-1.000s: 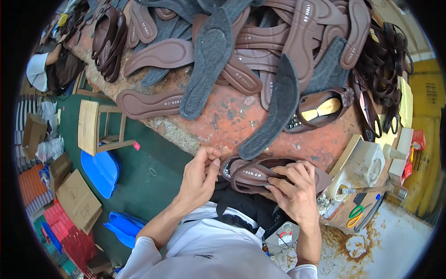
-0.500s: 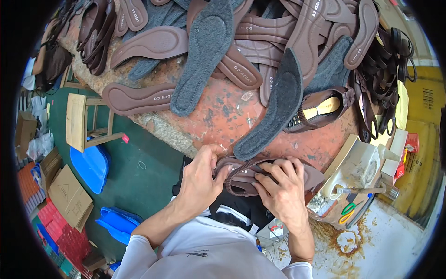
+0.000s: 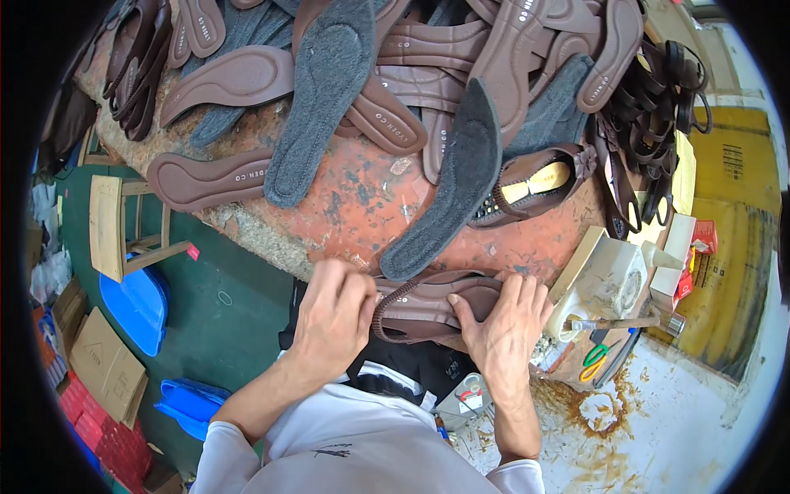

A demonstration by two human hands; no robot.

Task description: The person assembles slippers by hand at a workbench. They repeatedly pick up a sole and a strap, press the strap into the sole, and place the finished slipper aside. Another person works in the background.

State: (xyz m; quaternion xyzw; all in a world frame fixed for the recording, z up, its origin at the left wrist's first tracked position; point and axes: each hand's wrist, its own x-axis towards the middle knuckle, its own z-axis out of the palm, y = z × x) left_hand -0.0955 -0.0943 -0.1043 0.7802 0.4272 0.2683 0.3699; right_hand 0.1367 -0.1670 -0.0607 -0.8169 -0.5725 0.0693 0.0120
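Right grip [image 3: 500, 329]: pinching brown sandal [image 3: 424, 306] | left grip [image 3: 331, 314]: at sandal's end, pinch unclear

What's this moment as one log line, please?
left hand: at left end of brown sandal; right hand: thumb on its insole; nearby: loose grey insole

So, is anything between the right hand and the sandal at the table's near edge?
Nothing visible: the right hand is on the sandal, thumb inside it. The nearest grey insole lies beyond, not between them.
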